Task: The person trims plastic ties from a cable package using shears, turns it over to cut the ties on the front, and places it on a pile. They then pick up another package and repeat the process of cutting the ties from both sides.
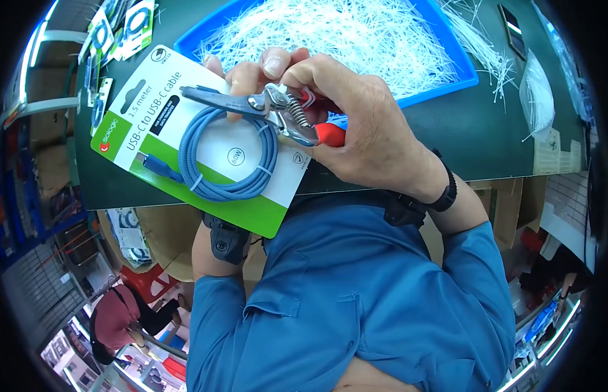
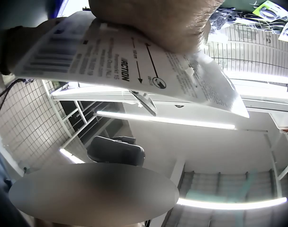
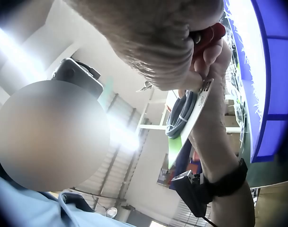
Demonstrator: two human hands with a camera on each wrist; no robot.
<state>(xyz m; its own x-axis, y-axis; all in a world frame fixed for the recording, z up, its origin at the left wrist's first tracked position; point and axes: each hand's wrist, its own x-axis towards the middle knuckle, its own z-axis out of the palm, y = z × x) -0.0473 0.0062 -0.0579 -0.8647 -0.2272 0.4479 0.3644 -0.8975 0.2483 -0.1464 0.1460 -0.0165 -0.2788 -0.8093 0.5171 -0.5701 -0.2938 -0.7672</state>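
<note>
My left hand (image 1: 244, 80) grips a carded USB-C cable (image 1: 235, 157) by its upper edge, with the palm hidden behind the card. Blue cable lies coiled on the white-and-green card, bound with thin ties, one plug pointing left. The back of the card (image 2: 120, 61), printed with a barcode, faces the left wrist view. My right hand (image 1: 376, 127) holds spring-loaded cutters with red handles (image 1: 330, 134); their grey metal end (image 1: 216, 99) lies across the top of the coil. In the right wrist view, the right hand (image 3: 158, 42) is close against the card (image 3: 198, 113).
A blue bin (image 1: 470, 78) full of thin white strips stands at the back of the dark green table (image 1: 448, 144). Loose strips (image 1: 490, 55), a phone (image 1: 512, 31) and a clear bag (image 1: 536, 98) lie at right. More carded cables (image 1: 137, 27) are at the back left.
</note>
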